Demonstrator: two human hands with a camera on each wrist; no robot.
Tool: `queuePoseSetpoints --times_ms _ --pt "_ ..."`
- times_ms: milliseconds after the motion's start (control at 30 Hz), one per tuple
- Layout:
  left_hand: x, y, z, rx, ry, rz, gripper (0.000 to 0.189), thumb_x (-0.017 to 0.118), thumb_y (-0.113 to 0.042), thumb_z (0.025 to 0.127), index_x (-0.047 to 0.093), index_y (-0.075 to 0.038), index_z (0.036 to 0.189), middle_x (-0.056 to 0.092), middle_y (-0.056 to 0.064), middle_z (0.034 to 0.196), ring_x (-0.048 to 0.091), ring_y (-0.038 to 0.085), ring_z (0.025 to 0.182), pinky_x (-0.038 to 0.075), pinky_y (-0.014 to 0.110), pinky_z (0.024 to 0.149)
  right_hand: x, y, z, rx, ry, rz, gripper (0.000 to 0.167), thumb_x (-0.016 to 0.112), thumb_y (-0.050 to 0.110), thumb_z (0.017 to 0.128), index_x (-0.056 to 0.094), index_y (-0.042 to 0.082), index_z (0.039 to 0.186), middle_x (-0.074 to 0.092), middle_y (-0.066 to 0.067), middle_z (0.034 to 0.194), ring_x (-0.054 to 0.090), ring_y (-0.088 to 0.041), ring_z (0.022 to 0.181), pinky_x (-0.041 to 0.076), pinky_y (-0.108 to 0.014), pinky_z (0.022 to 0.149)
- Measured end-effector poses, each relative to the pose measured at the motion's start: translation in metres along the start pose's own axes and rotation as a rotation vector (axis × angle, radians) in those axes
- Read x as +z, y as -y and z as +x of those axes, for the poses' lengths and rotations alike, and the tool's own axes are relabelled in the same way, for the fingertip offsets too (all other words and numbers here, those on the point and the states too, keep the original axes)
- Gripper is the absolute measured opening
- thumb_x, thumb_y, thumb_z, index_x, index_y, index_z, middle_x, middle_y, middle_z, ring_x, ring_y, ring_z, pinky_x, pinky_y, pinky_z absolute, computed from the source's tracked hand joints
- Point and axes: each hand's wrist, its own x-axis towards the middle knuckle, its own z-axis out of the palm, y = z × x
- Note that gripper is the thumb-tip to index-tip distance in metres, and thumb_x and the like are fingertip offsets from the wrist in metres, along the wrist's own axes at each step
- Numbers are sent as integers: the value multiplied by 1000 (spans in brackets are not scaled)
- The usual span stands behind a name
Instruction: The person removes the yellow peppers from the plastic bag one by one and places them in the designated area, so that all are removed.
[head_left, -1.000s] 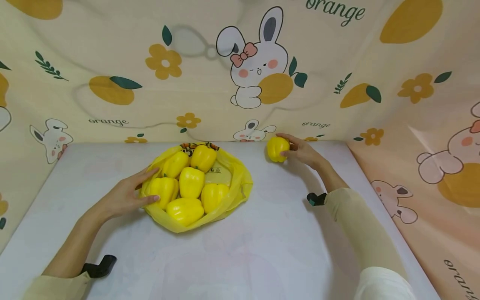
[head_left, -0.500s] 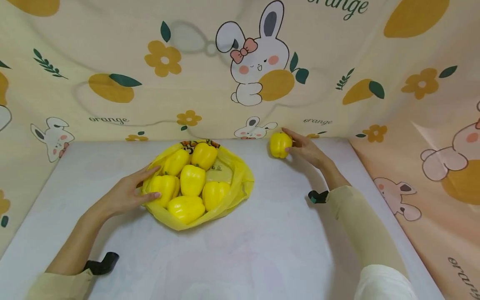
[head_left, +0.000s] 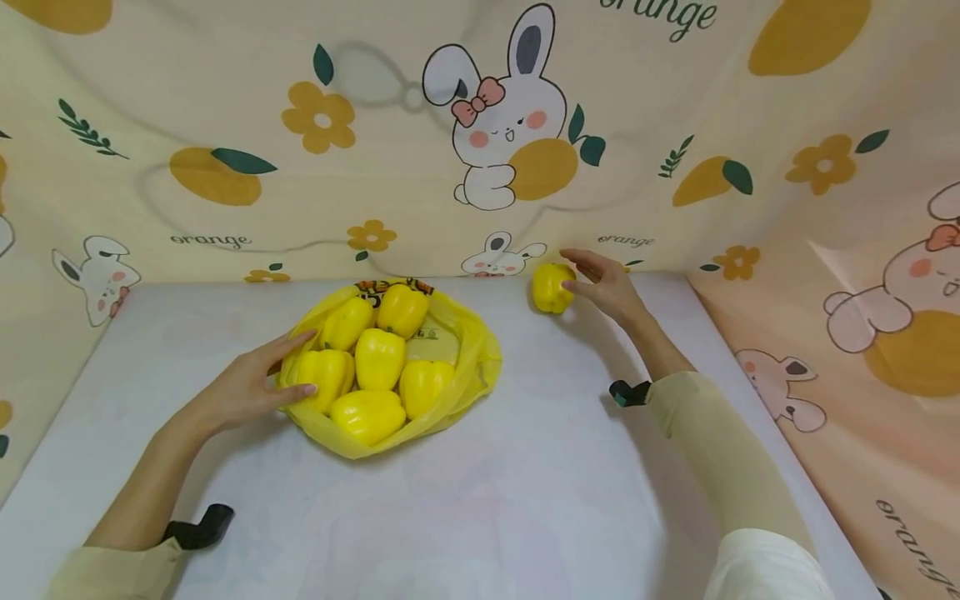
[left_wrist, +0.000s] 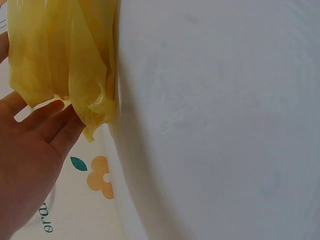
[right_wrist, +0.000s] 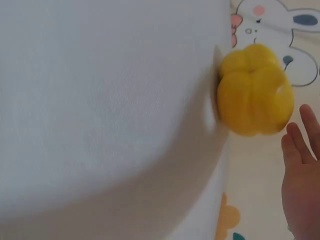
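A yellow plastic bag (head_left: 480,367), opened wide, stands left of the middle of the table with several yellow bell peppers (head_left: 379,358) inside. My left hand (head_left: 243,385) rests against the bag's left side, thumb and fingers spread; in the left wrist view some of its fingertips are hidden behind the plastic. Another yellow bell pepper (head_left: 550,288) sits on the table near the back, to the right of the bag. Beside it is my right hand (head_left: 606,287), its fingers extended; a small gap shows between fingertips and pepper (right_wrist: 256,95) in the right wrist view.
The white table (head_left: 480,517) meets a patterned cloth wall (head_left: 420,167) along its back edge. A similar cloth wall (head_left: 795,300) borders the right side. A black wrist device (head_left: 202,527) is worn on each forearm.
My right hand has let go of the single pepper, its fingers opening away to the right. My left hand stays at the bag. The camera view shifts slightly.
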Motion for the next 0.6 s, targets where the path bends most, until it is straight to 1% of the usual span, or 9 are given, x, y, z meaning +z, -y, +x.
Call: queuePoseSetpoints --times_ms 167,267,367,500,600 --pt "1 -1 -1 17 -3 11 88 72 -48 88 29 -16 158 28 25 158 24 51 143 22 69 112 2 -13 3 -20 -28 -30 52 70 5 92 56 7 141 51 -9 148 42 -21 140 29 -39 119" --pt "1 0 -1 25 -6 17 88 73 -48 88 30 -17 157 26 25 159 23 50 144 21 69 112 6 -9 0 -40 -35 -28 49 70 5 92 58 9 140 54 -8 145 45 -20 138 31 -37 118" --pt "3 0 -1 36 -2 6 88 73 -47 87 30 -15 157 23 24 160 20 50 145 19 69 113 10 0 -4 -76 -17 9 47 69 2 92 58 4 138 55 -13 143 47 -25 136 31 -40 118" --pt "6 -1 -2 49 10 1 91 74 -46 87 28 -12 157 21 24 161 18 49 145 19 69 113 18 21 -14 -108 25 42 46 66 -3 92 55 -5 137 54 -23 141 46 -35 135 30 -49 117" --pt "7 -2 -3 35 18 5 95 75 -49 85 26 -15 159 19 24 162 18 49 146 20 70 112 25 36 -22 -120 35 46 46 64 -6 92 54 -9 136 53 -27 140 46 -39 133 31 -52 116"
